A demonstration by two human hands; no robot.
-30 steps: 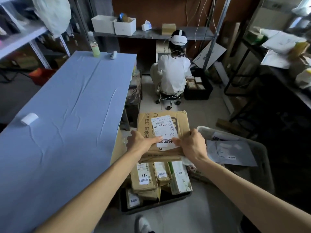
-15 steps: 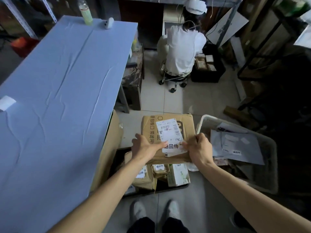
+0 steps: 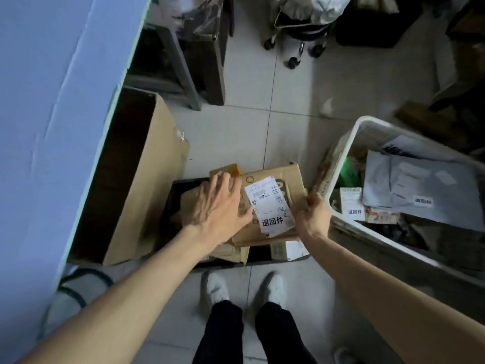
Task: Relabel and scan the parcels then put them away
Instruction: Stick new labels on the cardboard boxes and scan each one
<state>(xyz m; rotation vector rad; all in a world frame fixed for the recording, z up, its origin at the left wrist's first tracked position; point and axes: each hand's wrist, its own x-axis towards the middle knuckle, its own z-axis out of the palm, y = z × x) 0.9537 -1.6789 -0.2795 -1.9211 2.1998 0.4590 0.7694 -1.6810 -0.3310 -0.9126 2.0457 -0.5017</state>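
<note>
A flat brown cardboard parcel [image 3: 291, 177] with a white shipping label [image 3: 270, 206] lies on top of other parcels in a black floor bin [image 3: 170, 203]. My left hand [image 3: 217, 203] rests flat on the parcel's left half, fingers spread. At the parcel's right edge my right hand [image 3: 311, 214] grips the cardboard with curled fingers. Beneath it show more brown parcels [image 3: 231, 252] and a white-green box [image 3: 286, 249].
A white plastic basket [image 3: 346, 143] with grey mailer bags and labelled packets stands on the right. An open tall cardboard box [image 3: 147, 158] leans by the blue table [image 3: 52, 101] on the left. A wheeled stool's base is at the top. My shoes are below the bin.
The parcel came down from chest height onto the pile in the black bin. My left hand went from gripping its edge to lying flat on it. My view tilted downward.
</note>
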